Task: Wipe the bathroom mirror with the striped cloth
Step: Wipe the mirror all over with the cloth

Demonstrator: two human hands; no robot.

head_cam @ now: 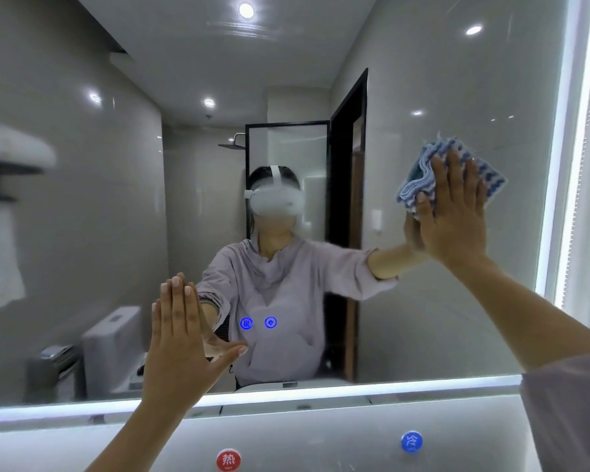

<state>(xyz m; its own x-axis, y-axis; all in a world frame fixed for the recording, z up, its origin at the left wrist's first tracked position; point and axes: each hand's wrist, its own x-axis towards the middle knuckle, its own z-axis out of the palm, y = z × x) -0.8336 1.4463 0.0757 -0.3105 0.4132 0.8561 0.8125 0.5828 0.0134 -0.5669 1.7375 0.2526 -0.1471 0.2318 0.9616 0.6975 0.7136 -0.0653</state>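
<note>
The right grip (453,216) lies flat, fingers straight, pressing the blue-and-white striped cloth (491,175) against the bathroom mirror (440,80), cloth bunched under and beyond its fingertips, while the left grip (181,338), fingers together and thumb spread, rests flat on the mirror well below and left of it.

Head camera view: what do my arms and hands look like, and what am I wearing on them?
Both are bare: the left hand and the right hand show no gloves, rings or watch. The left forearm is uncovered; on the right arm a loose pale lilac-grey fabric sleeve begins near the elbow.
</note>
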